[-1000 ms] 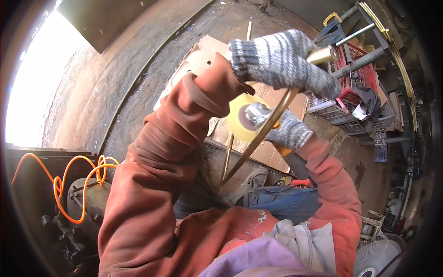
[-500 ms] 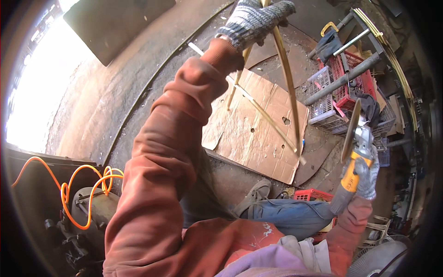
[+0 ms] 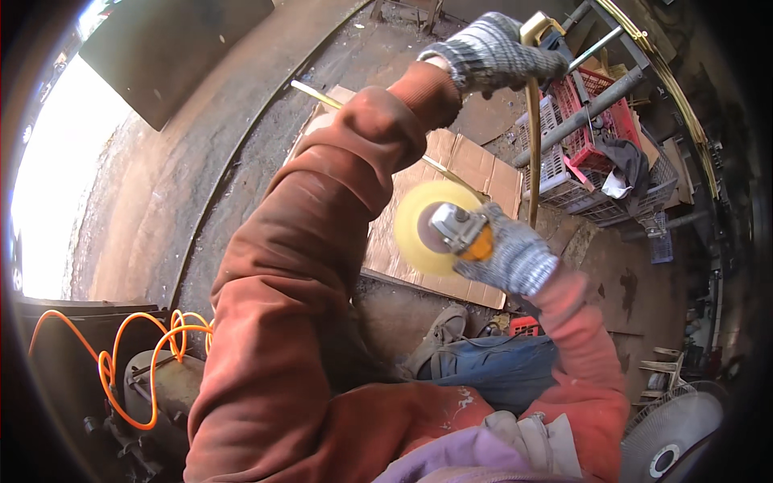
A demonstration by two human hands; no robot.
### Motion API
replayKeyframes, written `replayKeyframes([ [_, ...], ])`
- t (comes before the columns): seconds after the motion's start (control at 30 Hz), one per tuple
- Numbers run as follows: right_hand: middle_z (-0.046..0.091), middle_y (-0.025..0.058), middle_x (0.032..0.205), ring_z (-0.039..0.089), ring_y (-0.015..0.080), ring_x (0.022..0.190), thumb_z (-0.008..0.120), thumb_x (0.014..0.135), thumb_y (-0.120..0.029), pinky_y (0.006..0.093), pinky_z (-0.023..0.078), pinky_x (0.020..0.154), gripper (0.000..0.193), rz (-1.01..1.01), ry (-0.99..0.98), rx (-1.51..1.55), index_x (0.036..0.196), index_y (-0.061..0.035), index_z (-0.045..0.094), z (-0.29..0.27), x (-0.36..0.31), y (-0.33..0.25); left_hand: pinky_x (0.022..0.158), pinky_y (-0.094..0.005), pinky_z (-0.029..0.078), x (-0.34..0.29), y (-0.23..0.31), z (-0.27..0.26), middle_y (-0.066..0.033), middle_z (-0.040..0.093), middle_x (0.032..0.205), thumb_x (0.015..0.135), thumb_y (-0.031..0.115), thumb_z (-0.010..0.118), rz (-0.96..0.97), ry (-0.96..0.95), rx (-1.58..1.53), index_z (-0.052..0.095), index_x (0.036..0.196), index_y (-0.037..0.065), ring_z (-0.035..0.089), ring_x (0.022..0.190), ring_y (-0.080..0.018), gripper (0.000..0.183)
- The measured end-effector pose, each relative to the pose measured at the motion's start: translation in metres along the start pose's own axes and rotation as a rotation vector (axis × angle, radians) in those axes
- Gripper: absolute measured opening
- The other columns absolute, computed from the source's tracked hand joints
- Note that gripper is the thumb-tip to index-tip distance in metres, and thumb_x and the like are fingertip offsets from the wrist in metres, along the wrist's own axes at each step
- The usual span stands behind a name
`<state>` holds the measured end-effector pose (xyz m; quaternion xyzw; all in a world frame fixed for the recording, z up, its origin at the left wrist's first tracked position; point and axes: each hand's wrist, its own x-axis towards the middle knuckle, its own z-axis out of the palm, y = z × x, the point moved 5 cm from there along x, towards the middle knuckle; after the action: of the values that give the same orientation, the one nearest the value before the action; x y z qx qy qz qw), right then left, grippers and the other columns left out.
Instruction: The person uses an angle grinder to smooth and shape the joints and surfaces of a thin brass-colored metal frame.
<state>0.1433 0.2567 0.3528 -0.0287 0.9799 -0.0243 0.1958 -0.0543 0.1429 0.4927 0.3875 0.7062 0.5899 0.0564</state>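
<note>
My left hand (image 3: 493, 53), in a grey knit glove, is raised at the top of the view and shut on the upper end of a curved yellow metal strip (image 3: 532, 137). The strip hangs down from the glove toward the floor. My right hand (image 3: 510, 256), also gloved, grips an angle grinder (image 3: 460, 231) fitted with a round yellow disc (image 3: 415, 228). The disc faces the camera and sits left of the strip's lower end, apart from it. My orange sleeves fill the middle of the view.
A flattened cardboard sheet (image 3: 475, 165) lies on the rusty floor with a thin yellow rod (image 3: 316, 93) across it. Red and white plastic crates (image 3: 597, 105) and grey pipes (image 3: 581, 116) stand at the right. An orange hose (image 3: 133, 354) coils at lower left; a fan (image 3: 672, 439) sits at lower right.
My right hand has swung the grinder from the lower right up to the middle, beside the strip. My left hand with the strip has shifted right and a little lower.
</note>
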Motion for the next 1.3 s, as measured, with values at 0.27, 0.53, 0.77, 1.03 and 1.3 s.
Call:
replayKeyframes([
  [0.27, 0.071, 0.0261, 0.109, 0.070, 0.0411, 0.103, 0.080, 0.075, -0.061, 0.0465, 0.055, 0.091, 0.103, -0.065, 0.014, -0.082, 0.145, 0.0051, 0.041, -0.016, 0.063, -0.028, 0.041, -0.0304, 0.050, 0.003, -0.002, -0.010, -0.0074, 0.067, 0.065, 0.080, 0.047, 0.082, 0.076, -0.040, -0.031, 0.077, 0.089, 0.000, 0.062, 0.049, -0.0155, 0.048],
  [0.53, 0.071, 0.0281, 0.106, 0.071, 0.0412, 0.101, 0.081, 0.074, -0.060, 0.0461, 0.055, 0.091, 0.105, -0.091, 0.045, -0.066, 0.143, 0.0101, 0.043, -0.016, 0.077, -0.032, 0.040, -0.0297, 0.050, 0.008, -0.002, 0.000, -0.0082, 0.067, 0.065, 0.080, 0.047, 0.083, 0.063, -0.070, -0.036, 0.076, 0.087, -0.002, 0.062, 0.047, -0.0161, 0.051],
  [0.77, 0.070, 0.0293, 0.111, 0.069, 0.0424, 0.105, 0.081, 0.073, -0.060, 0.0453, 0.054, 0.093, 0.108, -0.053, 0.023, -0.026, 0.142, 0.0113, 0.042, -0.024, 0.083, -0.030, 0.039, -0.0297, 0.049, 0.004, -0.004, -0.002, -0.0076, 0.067, 0.064, 0.081, 0.046, 0.081, 0.085, -0.076, -0.066, 0.076, 0.083, -0.001, 0.061, 0.047, -0.0152, 0.047],
  [1.03, 0.066, 0.0276, 0.124, 0.066, 0.0382, 0.117, 0.086, 0.070, -0.057, 0.0406, 0.051, 0.098, 0.105, 0.071, 0.012, 0.064, 0.140, 0.0079, 0.043, -0.029, 0.078, -0.019, 0.039, -0.0294, 0.048, 0.003, -0.003, -0.004, -0.0062, 0.067, 0.063, 0.082, 0.047, 0.080, 0.103, -0.060, -0.061, 0.077, 0.083, 0.001, 0.060, 0.046, -0.0141, 0.047],
  [1.3, 0.066, 0.0216, 0.126, 0.064, 0.0338, 0.118, 0.091, 0.064, -0.055, 0.0381, 0.049, 0.101, 0.104, 0.147, -0.010, 0.248, 0.138, 0.0030, 0.047, -0.018, 0.090, 0.003, 0.041, -0.0296, 0.048, -0.001, 0.000, -0.004, -0.0058, 0.068, 0.064, 0.082, 0.047, 0.081, 0.075, -0.085, -0.020, 0.077, 0.085, 0.001, 0.060, 0.047, -0.0137, 0.046],
])
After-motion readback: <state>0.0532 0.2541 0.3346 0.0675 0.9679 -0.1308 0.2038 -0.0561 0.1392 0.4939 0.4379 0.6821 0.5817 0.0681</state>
